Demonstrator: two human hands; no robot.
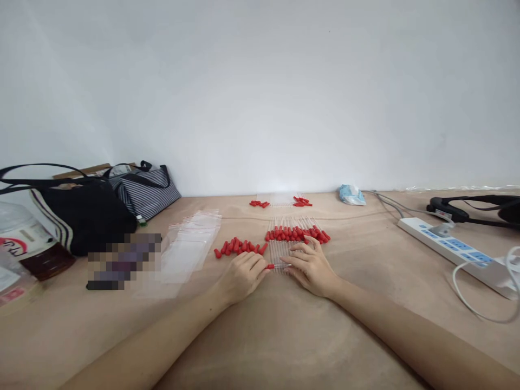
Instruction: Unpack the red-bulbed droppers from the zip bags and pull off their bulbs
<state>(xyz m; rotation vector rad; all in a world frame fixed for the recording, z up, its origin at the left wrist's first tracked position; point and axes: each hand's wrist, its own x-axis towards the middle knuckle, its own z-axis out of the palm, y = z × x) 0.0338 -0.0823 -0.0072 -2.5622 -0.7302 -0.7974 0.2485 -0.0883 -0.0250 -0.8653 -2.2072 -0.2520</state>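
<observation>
While the left hand [242, 277] pinches a red-tipped glass tube [280, 266] by its red end, the right hand [312, 266] has its fingertips at the clear end. The tube lies over a row of clear tubes [278, 250]; loose red bulbs [235, 246] sit just beyond the left hand, clear plastic bags [187, 248] farther left.

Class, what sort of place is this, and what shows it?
Probably a makeshift work table against a wall: red pieces and thin clear tubes are laid out, with a power strip and personal bags nearby.
</observation>
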